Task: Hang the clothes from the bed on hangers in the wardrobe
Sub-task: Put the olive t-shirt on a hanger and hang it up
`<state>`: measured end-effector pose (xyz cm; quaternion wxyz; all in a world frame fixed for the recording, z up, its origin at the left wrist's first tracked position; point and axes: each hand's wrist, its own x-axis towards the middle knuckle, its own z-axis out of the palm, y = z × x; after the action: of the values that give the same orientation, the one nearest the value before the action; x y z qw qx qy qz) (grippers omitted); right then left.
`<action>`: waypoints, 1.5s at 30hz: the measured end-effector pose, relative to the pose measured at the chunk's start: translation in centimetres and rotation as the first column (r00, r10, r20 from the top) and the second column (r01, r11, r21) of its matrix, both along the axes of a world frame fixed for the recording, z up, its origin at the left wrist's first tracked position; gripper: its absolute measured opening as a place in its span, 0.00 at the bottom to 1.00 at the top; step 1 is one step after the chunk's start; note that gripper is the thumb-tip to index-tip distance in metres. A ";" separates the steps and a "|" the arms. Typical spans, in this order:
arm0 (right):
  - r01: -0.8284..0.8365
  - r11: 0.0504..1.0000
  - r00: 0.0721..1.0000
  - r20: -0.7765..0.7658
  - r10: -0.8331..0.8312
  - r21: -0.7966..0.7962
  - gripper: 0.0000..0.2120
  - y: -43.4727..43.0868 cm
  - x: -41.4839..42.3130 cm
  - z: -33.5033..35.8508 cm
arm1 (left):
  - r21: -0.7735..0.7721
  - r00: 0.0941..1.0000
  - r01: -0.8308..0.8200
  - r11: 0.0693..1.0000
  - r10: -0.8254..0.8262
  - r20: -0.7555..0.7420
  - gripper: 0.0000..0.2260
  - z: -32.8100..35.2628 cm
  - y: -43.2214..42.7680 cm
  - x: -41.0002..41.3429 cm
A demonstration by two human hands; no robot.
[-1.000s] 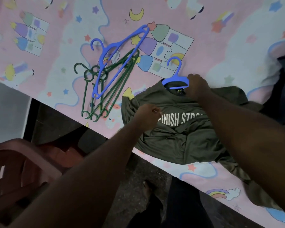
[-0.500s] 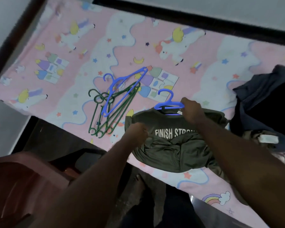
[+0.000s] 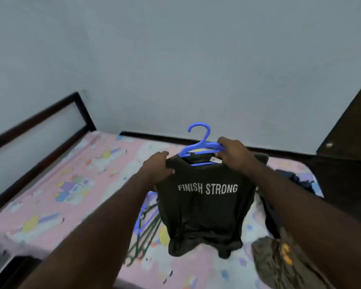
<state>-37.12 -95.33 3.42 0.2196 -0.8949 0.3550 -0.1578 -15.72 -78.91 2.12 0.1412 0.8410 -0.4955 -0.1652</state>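
A dark olive T-shirt [image 3: 204, 215] printed FINISH STRONG hangs in the air above the bed on a blue hanger [image 3: 200, 142], whose hook points up. My left hand [image 3: 157, 168] grips the shirt's left shoulder. My right hand [image 3: 232, 152] grips the hanger's right arm together with the shirt's collar. More hangers [image 3: 145, 224], blue and green, lie on the bed below, partly hidden behind the shirt. The wardrobe is not clearly in view.
The bed [image 3: 56, 195] has a pink patterned sheet and a dark frame. A pile of dark clothes [image 3: 300, 180] and an olive garment [image 3: 279, 261] lie at its right. A dark piece of furniture [image 3: 350, 130] stands at the far right; a pale wall rises behind.
Both hands have lifted the shirt on its blue hanger off the bed, so it now hangs upright. The view has tilted up towards the wall.
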 end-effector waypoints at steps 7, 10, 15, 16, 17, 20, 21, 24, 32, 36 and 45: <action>0.022 0.994 0.993 0.119 -0.009 -0.108 0.09 1.0 -1.5 13.5 | -0.268 0.983 0.174 0.948 -0.153 0.097 0.12 13.1 -1.3 -0.8; 0.000 0.992 0.987 0.162 0.021 -0.127 0.07 0.9 -2.1 18.8 | -0.425 0.980 0.186 0.886 -0.136 0.146 0.09 18.4 -1.4 -1.1; -0.051 0.986 0.922 0.372 0.107 -0.157 0.07 0.7 -1.7 27.6 | -0.618 0.974 0.191 0.762 -0.066 0.219 0.06 26.0 -2.7 -2.1; -0.060 0.988 0.904 0.413 0.115 -0.145 0.06 0.7 -1.5 29.1 | -0.642 0.973 0.190 0.743 -0.055 0.224 0.06 27.1 -3.0 -2.4; -0.065 0.988 0.887 0.445 0.121 -0.139 0.07 0.5 -1.5 30.8 | -0.673 0.973 0.188 0.715 -0.042 0.227 0.06 28.3 -3.3 -2.8; -0.060 0.989 0.859 0.498 0.121 -0.137 0.09 -0.3 -2.0 33.9 | -0.758 0.974 0.189 0.624 -0.021 0.226 0.07 30.8 -3.9 -4.3; -0.053 0.988 0.854 0.506 0.120 -0.143 0.10 -0.6 -2.2 34.6 | -0.782 0.974 0.192 0.593 -0.015 0.228 0.07 31.4 -3.9 -4.9; -0.055 0.988 0.845 0.520 0.122 -0.143 0.10 -1.3 -3.1 35.7 | -0.851 0.971 0.180 0.494 0.047 0.232 0.07 32.5 -4.3 -6.8; -0.064 0.976 0.851 0.499 0.163 -0.209 0.08 -1.9 -3.9 35.9 | -0.847 0.956 0.074 0.527 0.204 0.211 0.10 33.5 -4.8 -8.2; -0.079 0.971 0.850 0.493 0.185 -0.228 0.08 -1.9 -3.9 35.9 | -0.674 0.972 0.129 0.728 0.041 0.230 0.13 33.2 -4.6 -7.3; -0.061 0.978 0.835 0.527 0.160 -0.200 0.08 -2.0 -3.7 35.6 | -0.839 0.969 0.151 0.523 0.091 0.230 0.07 32.1 -4.8 -7.6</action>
<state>-40.78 -97.29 39.00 0.2402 -0.8489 0.2110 -0.4209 -23.35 -83.72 34.19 0.4684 0.6693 -0.5407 0.2007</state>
